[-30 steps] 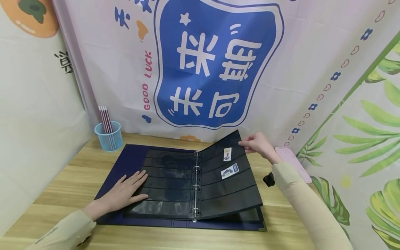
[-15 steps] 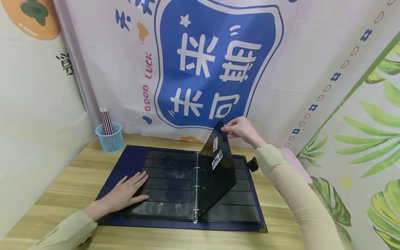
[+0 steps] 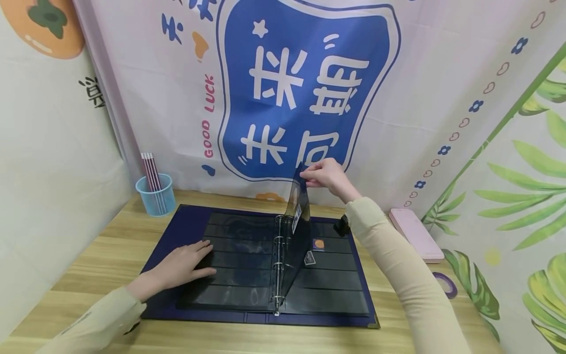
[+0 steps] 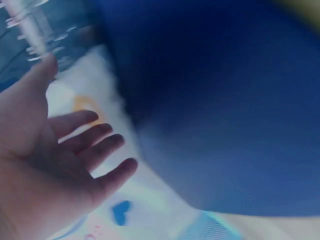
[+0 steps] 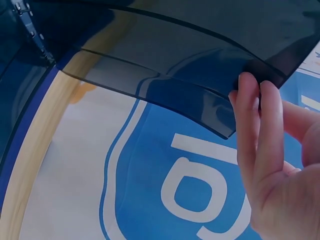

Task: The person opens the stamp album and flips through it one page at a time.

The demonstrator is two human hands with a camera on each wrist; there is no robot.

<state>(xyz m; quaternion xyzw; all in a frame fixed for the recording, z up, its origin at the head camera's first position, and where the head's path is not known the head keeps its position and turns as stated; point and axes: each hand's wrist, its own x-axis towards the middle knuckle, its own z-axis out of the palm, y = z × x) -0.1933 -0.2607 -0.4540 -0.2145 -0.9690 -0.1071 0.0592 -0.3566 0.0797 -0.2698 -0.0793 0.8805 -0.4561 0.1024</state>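
Note:
A dark blue ring-binder stamp album (image 3: 159, 255) lies spread on the wooden table. My right hand (image 3: 326, 177) pinches the outer far corner of a dark, see-through pocket page (image 3: 298, 246), which stands nearly upright on the metal rings (image 3: 277, 265). Thumb and fingers grip that page edge in the right wrist view. One stamp (image 3: 297, 219) shows in the raised page. Beneath it, an orange-and-blue stamp (image 3: 318, 244) and a smaller pale-edged one (image 3: 310, 258) sit in the right-hand page (image 3: 331, 280). Over the left page's outer edge is my left hand (image 3: 183, 265), fingers extended, holding nothing.
At the back left stands a light blue plastic cup (image 3: 155, 196) with several striped pencils (image 3: 151, 172). A pink case (image 3: 415, 233) lies right of the album, with a purple tape roll (image 3: 444, 285) nearer me. A printed curtain (image 3: 177, 98) hangs behind the table.
My right hand has swung the pocket page leftward from a low slant to nearly upright, uncovering two stamps below. My left hand has shifted slightly to the right.

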